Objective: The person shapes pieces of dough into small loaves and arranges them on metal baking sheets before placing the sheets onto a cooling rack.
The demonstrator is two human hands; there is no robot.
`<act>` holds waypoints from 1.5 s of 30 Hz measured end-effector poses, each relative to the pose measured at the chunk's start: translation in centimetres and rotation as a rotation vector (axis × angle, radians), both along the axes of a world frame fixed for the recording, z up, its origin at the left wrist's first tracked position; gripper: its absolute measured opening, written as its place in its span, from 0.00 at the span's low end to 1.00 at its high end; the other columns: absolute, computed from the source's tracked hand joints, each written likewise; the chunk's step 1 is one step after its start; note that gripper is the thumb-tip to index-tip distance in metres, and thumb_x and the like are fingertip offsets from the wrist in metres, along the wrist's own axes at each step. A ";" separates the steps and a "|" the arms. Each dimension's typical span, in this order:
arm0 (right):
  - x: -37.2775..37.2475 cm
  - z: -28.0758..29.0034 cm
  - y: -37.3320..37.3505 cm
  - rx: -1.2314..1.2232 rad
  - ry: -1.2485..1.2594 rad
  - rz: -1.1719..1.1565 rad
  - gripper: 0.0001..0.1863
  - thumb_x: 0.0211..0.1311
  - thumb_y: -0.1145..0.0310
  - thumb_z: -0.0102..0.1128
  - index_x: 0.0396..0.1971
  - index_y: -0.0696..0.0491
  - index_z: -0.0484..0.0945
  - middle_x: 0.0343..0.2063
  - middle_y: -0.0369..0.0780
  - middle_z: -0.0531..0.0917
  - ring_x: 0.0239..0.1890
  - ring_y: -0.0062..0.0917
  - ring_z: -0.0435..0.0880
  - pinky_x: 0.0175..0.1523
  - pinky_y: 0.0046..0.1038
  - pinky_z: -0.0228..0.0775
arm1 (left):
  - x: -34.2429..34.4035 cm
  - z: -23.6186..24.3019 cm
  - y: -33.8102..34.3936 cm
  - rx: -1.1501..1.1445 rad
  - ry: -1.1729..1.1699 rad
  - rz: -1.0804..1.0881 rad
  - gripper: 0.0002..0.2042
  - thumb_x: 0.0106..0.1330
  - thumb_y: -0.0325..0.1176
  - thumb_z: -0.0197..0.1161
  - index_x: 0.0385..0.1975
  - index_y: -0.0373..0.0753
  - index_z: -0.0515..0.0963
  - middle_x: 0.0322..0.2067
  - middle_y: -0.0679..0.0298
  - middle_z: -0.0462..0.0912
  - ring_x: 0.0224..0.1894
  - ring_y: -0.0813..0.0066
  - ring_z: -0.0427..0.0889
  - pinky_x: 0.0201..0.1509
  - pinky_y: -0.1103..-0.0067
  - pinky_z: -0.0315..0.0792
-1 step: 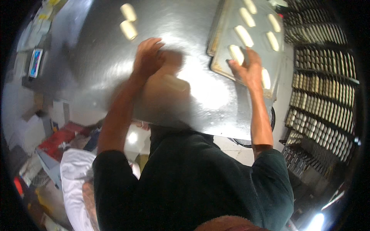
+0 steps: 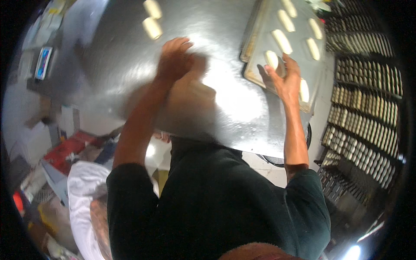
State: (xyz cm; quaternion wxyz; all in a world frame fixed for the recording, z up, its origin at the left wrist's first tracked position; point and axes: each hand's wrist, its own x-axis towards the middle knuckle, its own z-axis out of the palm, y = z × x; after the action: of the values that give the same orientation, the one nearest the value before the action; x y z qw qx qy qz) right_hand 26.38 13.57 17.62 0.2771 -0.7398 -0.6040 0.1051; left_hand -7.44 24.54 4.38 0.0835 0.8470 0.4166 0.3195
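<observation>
My right hand (image 2: 287,82) is over the metal baking tray (image 2: 255,74), thumb and fingers spread apart. Its thumb tip is by the near end of a pale, elongated dough piece (image 2: 271,59); whether they touch I cannot tell. Another dough piece (image 2: 304,90) lies just right of that hand, and several more line the tray farther back. Over the steel table (image 2: 234,125), my left hand (image 2: 175,58) is loosely curved, with nothing visible in it; its palm side is hidden. Beyond it lie two dough pieces, the nearer one (image 2: 152,28) almost end to end with the farther (image 2: 152,8).
A dark rack (image 2: 364,93) with many rows of dough pieces stands at the right. A small device with a lit screen (image 2: 42,63) is at the left. A person in white (image 2: 86,186) is at the lower left, near a red surface (image 2: 69,151).
The view has shifted slightly. My right hand has drawn back a little from the dough piece on the tray, which was between thumb and fingers. My left hand keeps about the same place.
</observation>
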 end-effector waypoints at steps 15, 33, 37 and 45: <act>-4.1 1.5 -3.2 -0.032 0.290 0.128 0.19 0.58 0.66 0.74 0.48 0.56 0.84 0.46 0.48 0.85 0.50 0.41 0.85 0.58 0.40 0.78 | 1.0 0.4 0.1 -0.046 0.036 0.006 0.19 0.60 0.32 0.70 0.53 0.40 0.80 0.59 0.59 0.79 0.65 0.56 0.74 0.70 0.60 0.65; 18.3 -2.1 -2.6 0.220 0.154 -0.425 0.31 0.61 0.57 0.76 0.57 0.64 0.81 0.43 0.46 0.88 0.44 0.30 0.86 0.50 0.31 0.78 | 1.5 1.8 -0.3 -0.080 0.148 0.019 0.18 0.64 0.32 0.67 0.54 0.39 0.78 0.60 0.58 0.78 0.66 0.55 0.72 0.71 0.60 0.63; 10.1 -2.9 -10.1 0.060 0.893 -0.381 0.19 0.68 0.52 0.70 0.36 0.56 0.88 0.22 0.35 0.84 0.23 0.19 0.79 0.30 0.24 0.69 | 1.2 1.9 -0.6 -0.100 0.171 0.034 0.18 0.65 0.33 0.66 0.55 0.39 0.78 0.60 0.58 0.77 0.66 0.55 0.72 0.72 0.60 0.62; 4.0 -8.0 -9.0 0.264 1.586 -0.807 0.17 0.72 0.53 0.65 0.41 0.54 0.80 0.23 0.35 0.82 0.24 0.25 0.82 0.37 0.30 0.76 | 1.4 1.3 -0.1 -0.053 0.186 -0.007 0.18 0.68 0.35 0.63 0.56 0.37 0.77 0.61 0.53 0.75 0.67 0.52 0.70 0.73 0.58 0.60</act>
State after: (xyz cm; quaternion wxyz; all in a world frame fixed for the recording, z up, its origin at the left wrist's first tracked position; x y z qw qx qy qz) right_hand 30.36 4.59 9.58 0.7113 -0.5678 0.0632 0.4095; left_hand -6.03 24.39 5.64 0.0679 0.8720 0.4277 0.2281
